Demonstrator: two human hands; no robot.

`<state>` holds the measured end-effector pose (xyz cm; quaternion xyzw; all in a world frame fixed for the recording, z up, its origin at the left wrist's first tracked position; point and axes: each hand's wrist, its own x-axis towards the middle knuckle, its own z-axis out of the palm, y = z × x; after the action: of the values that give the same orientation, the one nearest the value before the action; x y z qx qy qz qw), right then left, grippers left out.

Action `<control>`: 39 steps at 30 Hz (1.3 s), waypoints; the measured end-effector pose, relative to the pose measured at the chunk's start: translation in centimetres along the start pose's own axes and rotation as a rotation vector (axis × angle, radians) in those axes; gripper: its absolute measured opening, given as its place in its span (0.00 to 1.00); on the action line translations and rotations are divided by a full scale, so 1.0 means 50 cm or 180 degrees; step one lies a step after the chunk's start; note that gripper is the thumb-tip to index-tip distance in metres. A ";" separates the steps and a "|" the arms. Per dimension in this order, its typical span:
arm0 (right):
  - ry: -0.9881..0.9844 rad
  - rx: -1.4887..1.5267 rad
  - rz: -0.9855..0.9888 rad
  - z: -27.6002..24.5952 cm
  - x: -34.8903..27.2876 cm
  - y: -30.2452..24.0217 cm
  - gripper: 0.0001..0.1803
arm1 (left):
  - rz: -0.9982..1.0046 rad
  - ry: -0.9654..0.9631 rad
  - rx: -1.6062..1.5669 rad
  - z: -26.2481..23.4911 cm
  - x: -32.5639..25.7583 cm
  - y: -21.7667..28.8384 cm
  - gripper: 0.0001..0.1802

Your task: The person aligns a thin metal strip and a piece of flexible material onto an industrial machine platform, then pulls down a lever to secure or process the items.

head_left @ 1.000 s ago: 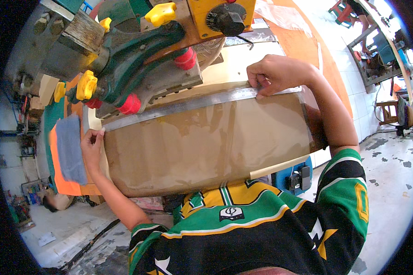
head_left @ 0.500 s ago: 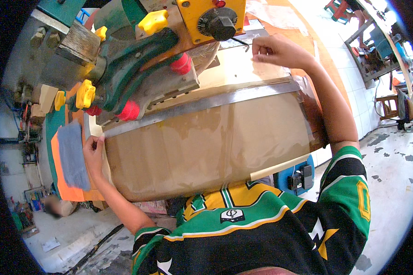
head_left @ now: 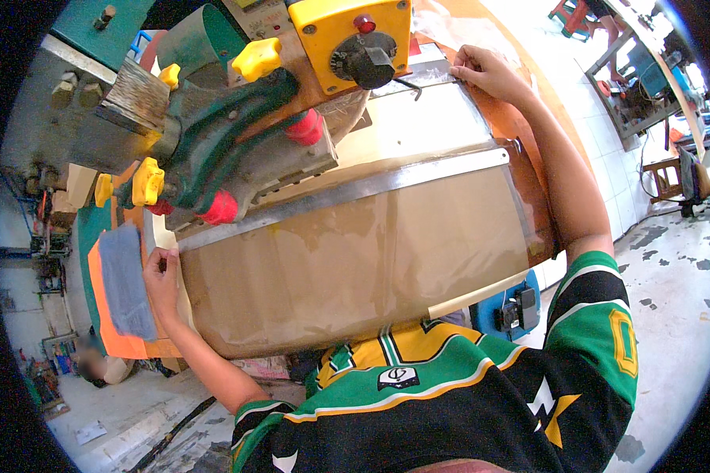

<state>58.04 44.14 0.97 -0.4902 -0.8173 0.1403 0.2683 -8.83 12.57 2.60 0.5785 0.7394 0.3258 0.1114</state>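
A brown board under glossy clear film (head_left: 355,260) lies in front of me, with a flat steel strip (head_left: 371,184) running along its far side. My left hand (head_left: 162,284) is closed beside the strip's left end, at the board's left edge; what its curled fingers hold, if anything, is hidden. Beyond the strip, a pale sheet (head_left: 426,122) reaches up toward the machine. At that sheet's far right corner my right hand (head_left: 493,75) pinches the edge of a shiny clear plastic film (head_left: 434,76).
A green press arm with yellow knobs (head_left: 147,181) and red spools (head_left: 304,128) overhangs the far left. Above it sits a yellow control box (head_left: 351,39) with a black dial; a bent hook (head_left: 412,87) sticks out below. Blue-grey sheets (head_left: 126,280) lie over orange card (head_left: 102,299) at left.
My right hand has moved farther away, from beside the hook to the pale sheet's far right corner. My left hand stays near the strip's left end. The view has shifted slightly.
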 end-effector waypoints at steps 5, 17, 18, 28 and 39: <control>0.0088 -0.0137 -0.0098 0.002 -0.007 -0.008 0.13 | -0.0048 0.0031 -0.0042 0.007 -0.005 -0.003 0.17; -0.0191 -0.0284 0.0138 -0.011 -0.009 -0.029 0.17 | -0.0001 0.0016 -0.0002 0.007 -0.003 -0.014 0.16; -0.0191 -0.0287 0.0146 -0.011 -0.009 -0.026 0.17 | 0.0002 0.0008 -0.0005 0.005 -0.002 -0.011 0.16; -0.0215 -0.0189 -0.0020 -0.010 -0.007 -0.018 0.17 | -0.0045 0.0021 -0.0022 0.011 -0.004 -0.012 0.18; 0.0913 0.0108 -0.0597 -0.041 -0.002 -0.034 0.20 | 0.0108 -0.0032 0.0121 0.005 0.002 0.010 0.19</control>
<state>58.00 43.17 3.45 -0.4222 -0.8103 0.0570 0.4024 -8.32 12.83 2.75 0.5946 0.7350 0.3106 0.0987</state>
